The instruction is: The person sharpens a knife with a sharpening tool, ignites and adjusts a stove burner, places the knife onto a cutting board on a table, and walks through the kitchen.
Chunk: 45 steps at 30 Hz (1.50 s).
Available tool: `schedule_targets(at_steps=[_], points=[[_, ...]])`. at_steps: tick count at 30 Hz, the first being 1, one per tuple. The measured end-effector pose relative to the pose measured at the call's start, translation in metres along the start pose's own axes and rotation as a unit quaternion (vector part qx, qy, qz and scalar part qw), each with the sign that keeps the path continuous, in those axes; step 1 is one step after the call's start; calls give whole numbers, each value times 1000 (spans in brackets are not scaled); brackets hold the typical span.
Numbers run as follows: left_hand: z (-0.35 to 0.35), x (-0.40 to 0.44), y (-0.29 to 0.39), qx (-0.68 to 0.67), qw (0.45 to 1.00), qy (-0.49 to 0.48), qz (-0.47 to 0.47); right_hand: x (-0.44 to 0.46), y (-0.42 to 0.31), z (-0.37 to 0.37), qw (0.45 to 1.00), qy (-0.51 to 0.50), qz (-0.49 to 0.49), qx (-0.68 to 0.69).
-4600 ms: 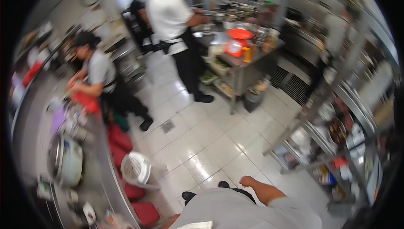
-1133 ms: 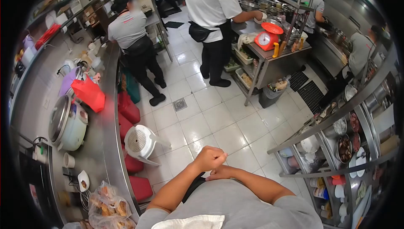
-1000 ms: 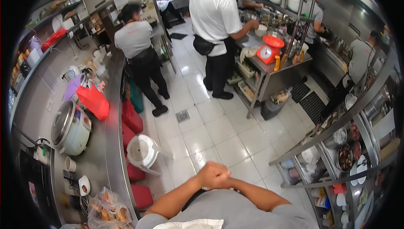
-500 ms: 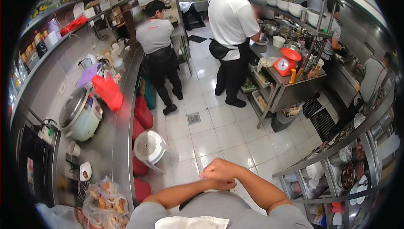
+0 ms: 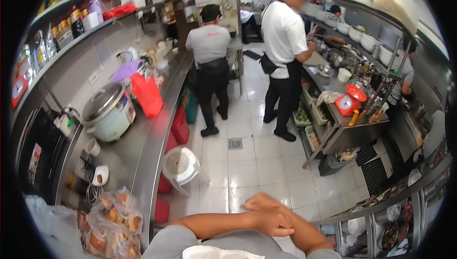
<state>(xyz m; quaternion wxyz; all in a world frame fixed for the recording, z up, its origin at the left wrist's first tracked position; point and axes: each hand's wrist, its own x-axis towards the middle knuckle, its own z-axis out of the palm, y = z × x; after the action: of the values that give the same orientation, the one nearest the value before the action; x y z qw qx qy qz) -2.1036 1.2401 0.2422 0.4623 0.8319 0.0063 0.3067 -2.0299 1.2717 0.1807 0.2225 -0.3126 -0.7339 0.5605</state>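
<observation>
My forearms cross in front of my grey shirt at the bottom centre. My left hand [image 5: 277, 222] reaches to the right over my right forearm, its fingers curled in and nothing visible in them. Just beyond it, my right hand [image 5: 262, 202] points left; its fingers are smeared, so I cannot make out their shape. Neither hand touches a tool or a dish. Nearest to my arms on the left is a white plastic stool [image 5: 182, 166] on the tiled floor [image 5: 240, 183]. A white cloth [image 5: 223, 253] lies against my chest.
A steel counter [image 5: 143, 156] on the left bears a rice cooker [image 5: 109, 116], a red bag [image 5: 146, 94] and bagged bread [image 5: 114, 223]. Two people [image 5: 208, 44] [image 5: 285, 35] stand ahead. A red scale [image 5: 349, 101] sits on the right worktable. Ingredient containers [image 5: 356, 225] stand at lower right.
My view has shifted, so the room sits further right and lower. My hands have slid across each other, the left now farther right over my right forearm. The person in white has raised a hand.
</observation>
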Motion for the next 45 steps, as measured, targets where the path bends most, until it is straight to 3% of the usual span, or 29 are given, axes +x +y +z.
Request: schedule_targets(at_steps=[1, 5, 7, 10, 11, 12, 13, 14, 16, 17, 19, 21, 23, 25, 26, 27, 28, 29, 32, 34, 36, 39, 45], points=[[13, -5, 0, -2, 1000, -15, 24, 7, -29, -17, 995, -18, 50, -82], [31, -15, -2, 41, 998, -37, 33, 20, -80, -45, 984, -2, 45, -170], [25, -10, 0, 71, 995, -44, 59, 26, -79, -48, 990, 11, 3, -143], [8, 1, 8, 90, 994, -35, 59, 38, -48, -33, 989, 5, 31, -146], [2, 3, 7, 107, 993, 9, 56, 36, -31, -23, 988, -1, 68, -139], [-3, 5, 4, 119, 990, 57, 51, 35, 0, -11, 993, -39, 44, -98], [-13, 6, -5, 118, 991, 60, -16, 28, 17, 6, 993, -47, 57, -90], [-23, 3, -18, 115, 988, 62, -86, 21, 29, 30, 996, -31, 8, -81], [-36, -8, -40, 220, 963, 78, -132, 10, 41, 64, 993, 8, -100, -66], [-34, -20, -55, 218, 963, 80, -134, 3, 0, 51, 954, -215, 93, -186], [-29, -42, -83, 293, 934, 59, -196, -12, -33, 57, 973, -200, 34, -112], [-12, -64, -103, 284, 933, 37, -218, -13, -62, 49, 968, -238, -1, -82], [1, -69, -94, 217, 923, -16, -318, -9, -69, 39, 973, -225, -21, -53], [27, -75, -95, 200, 944, 0, -262, -3, -88, 16, 987, -146, 20, 62], [44, -79, -95, 170, 963, 19, -210, 4, -83, 11, 991, -87, 95, 40], [55, -79, -89, 135, 977, 39, -158, 13, -69, 7, 991, -87, 97, 41], [46, -68, -59, 142, 948, -103, -265, 25, -47, 3, 996, -52, 78, 0], [54, -67, -57, 157, 961, -105, -203, 32, -28, 2, 997, -20, 61, -41], [53, -57, -27, 137, 977, -95, -132, 33, 19, 15, 993, -26, 82, -82], [41, -45, -8, 79, 996, 0, -47, 36, 47, 30, 994, -40, 68, -79], [19, -32, 14, 92, 995, 30, -33, 35, 60, 49, 994, -59, 58, -75], [-6, -30, 13, 126, 989, 76, -9, 26, 65, 74, 986, -135, 29, 93], [-14, -33, 20, 136, 984, 115, -22, 13, 76, 83, 983, -146, 32, 103]])
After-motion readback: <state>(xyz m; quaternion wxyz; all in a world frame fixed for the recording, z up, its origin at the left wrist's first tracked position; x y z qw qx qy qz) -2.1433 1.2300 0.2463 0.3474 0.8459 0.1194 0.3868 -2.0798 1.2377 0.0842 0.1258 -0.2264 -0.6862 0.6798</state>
